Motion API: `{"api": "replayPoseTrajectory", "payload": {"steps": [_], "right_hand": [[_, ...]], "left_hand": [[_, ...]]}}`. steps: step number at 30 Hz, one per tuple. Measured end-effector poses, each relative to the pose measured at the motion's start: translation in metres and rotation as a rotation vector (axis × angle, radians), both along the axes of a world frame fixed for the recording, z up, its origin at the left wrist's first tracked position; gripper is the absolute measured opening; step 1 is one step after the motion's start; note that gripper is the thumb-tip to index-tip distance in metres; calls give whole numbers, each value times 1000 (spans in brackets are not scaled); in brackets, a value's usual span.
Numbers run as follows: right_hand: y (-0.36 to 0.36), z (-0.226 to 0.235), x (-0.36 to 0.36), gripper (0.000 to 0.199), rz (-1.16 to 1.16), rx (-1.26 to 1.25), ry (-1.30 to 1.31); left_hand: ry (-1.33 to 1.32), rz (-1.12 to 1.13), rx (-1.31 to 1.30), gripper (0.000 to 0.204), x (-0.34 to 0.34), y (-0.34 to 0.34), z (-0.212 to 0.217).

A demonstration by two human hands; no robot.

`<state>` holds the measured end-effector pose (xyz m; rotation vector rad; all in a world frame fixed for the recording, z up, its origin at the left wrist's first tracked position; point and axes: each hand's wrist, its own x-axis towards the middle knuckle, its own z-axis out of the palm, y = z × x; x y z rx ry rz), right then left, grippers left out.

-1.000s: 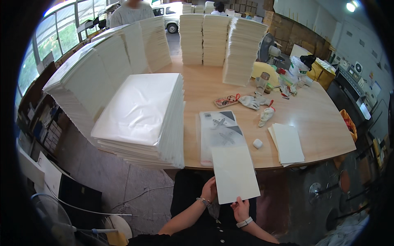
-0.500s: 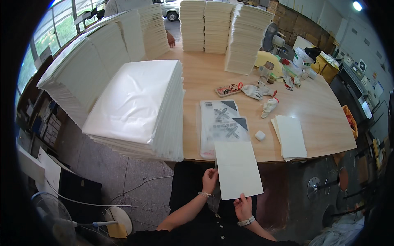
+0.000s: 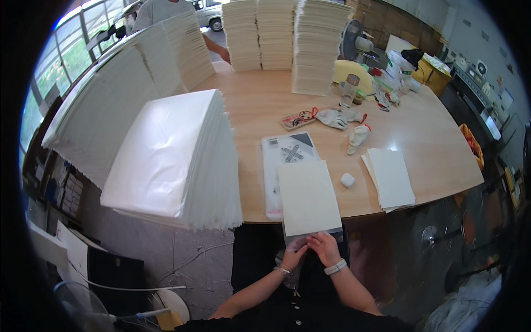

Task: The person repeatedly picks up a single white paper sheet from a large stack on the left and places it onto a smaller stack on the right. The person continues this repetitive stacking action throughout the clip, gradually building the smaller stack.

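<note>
Head view: both hands meet at the near table edge, six o'clock in the picture.
Card sheet: cream sheet (image 3: pixel 307 198) lying flat, its near end jutting past the table (image 3: pixel 265 105) edge over the lap.
Left hand: (image 3: pixel 293 252) fingers curled and pinched on the sheet's near edge, thumb side up.
Right hand: (image 3: pixel 325 247) fingers together, nipping the same edge just beside the left; pale band at the wrist.
Handling note: judged, best to keep both grips even and the sheet square to the plastic sleeve (image 3: pixel 285 166) beneath it, so the corners do not snag or bend.
Sleeve: clear flat bag under the sheet, at twelve o'clock of the hands; a grey-and-black printed insert with a cross shape shows at its far end.
Small white block: (image 3: pixel 347 180) at two o'clock, apart from the sheet.
Loose cream sheets: (image 3: pixel 390 178) short pile at three o'clock.
Tall white stack: (image 3: pixel 177 157) at ten o'clock, glossy top, leaning.
Far stacks: (image 3: pixel 287 39) three white columns at twelve o'clock.
Gloves: (image 3: pixel 345 124) white with red trim at one o'clock, beside a flat pinkish case (image 3: pixel 298 119).
Yellow box: (image 3: pixel 431 74) far right corner.
</note>
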<state>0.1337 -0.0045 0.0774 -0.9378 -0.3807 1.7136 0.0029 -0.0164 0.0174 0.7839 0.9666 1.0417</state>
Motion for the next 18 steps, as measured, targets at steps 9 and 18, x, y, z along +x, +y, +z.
{"api": "replayPoseTrajectory", "payload": {"steps": [9, 18], "right_hand": [[-6, 25, -36, 8, 148, 675, -1376], [12, 27, 33, 10, 223, 950, -1149]], "left_hand": [[19, -148, -189, 33, -50, 4, 9], [-74, 142, -329, 36, -35, 5, 21]]}}
